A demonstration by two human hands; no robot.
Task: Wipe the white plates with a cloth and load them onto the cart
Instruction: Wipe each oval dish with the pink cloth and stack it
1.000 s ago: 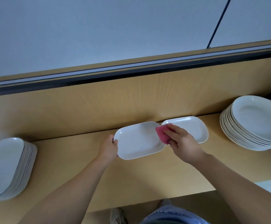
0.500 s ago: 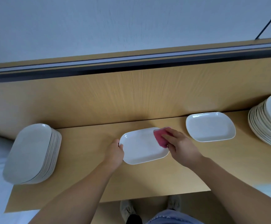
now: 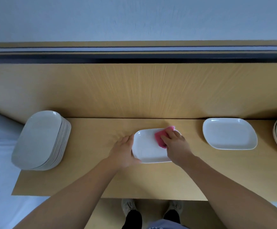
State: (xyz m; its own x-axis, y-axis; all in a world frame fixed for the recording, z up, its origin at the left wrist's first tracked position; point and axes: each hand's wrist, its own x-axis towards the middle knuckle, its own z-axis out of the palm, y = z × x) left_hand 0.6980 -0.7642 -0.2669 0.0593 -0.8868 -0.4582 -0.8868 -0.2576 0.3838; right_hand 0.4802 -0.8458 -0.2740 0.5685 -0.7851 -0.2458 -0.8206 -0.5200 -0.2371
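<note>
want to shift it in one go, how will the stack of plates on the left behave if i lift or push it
The stack of plates is probably heavy: many white plates lie nested. Pushed near the top it may shear, since the glaze looks smooth. It stands at the left end of the table, so a slip could drop and break some.

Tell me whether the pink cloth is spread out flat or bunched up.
Bunched up: the pink cloth is a small wad under the fingers of the right hand, on the white plate.
</note>
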